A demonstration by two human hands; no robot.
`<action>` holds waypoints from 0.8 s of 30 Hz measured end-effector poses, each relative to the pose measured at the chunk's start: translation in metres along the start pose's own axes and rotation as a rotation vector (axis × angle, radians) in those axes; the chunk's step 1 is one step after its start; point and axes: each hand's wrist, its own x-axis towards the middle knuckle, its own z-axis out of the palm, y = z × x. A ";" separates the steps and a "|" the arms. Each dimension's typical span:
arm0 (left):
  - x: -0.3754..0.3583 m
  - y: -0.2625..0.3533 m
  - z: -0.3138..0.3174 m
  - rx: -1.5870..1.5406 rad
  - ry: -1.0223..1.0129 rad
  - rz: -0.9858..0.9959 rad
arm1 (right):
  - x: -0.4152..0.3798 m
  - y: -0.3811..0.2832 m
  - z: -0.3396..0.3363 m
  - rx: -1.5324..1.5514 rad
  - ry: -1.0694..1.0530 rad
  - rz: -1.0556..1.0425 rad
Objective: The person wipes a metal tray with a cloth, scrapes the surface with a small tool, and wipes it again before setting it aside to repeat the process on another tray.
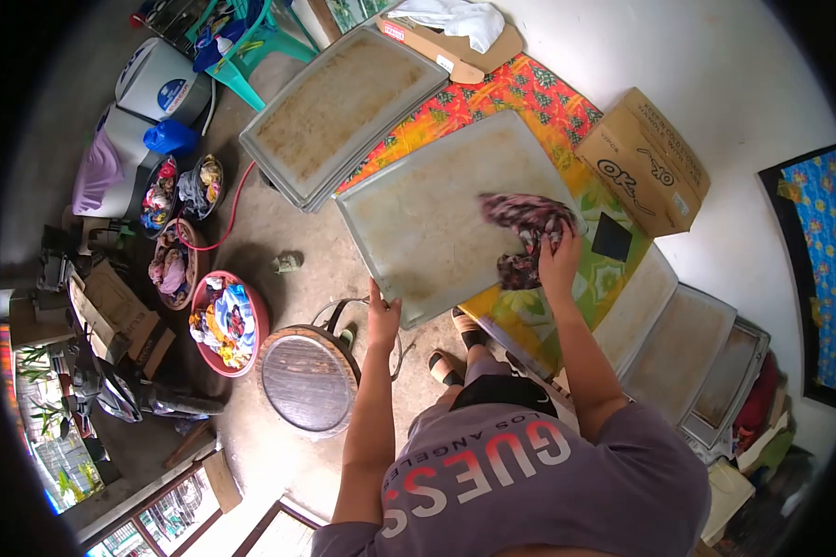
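A large metal baking tray [437, 213] with faint brown stains lies tilted over a table with a fruit-patterned cover. My left hand [384, 317] grips its near left corner, thumb and fingers around the edge. On the tray's right part, my right hand [559, 260] is closed on a dark pink-and-black patterned cloth [528, 215], which is bunched and partly smeared by motion. A stack of browned metal trays [344, 107] sits beyond, to the left. Further trays [683, 348] lean in a row at my right. A small black flat object [611, 237] lies beside the cloth.
A cardboard box [646, 162] stands at the table's right end, another box [464, 46] at the back. A round wooden stool [308, 381] is near my left arm. Laundry-filled basins [262, 320], a red hose [241, 190] and a green chair [260, 56] occupy the floor leftward.
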 end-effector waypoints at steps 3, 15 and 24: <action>-0.001 0.004 -0.002 -0.080 -0.045 0.012 | 0.023 0.015 0.031 -0.478 0.046 0.042; -0.005 0.015 -0.009 0.001 -0.085 -0.029 | 0.203 -0.054 0.138 -0.397 -0.100 -0.436; -0.009 0.041 -0.021 -0.417 -0.144 -0.284 | 0.054 -0.188 0.225 -0.087 -0.400 -0.958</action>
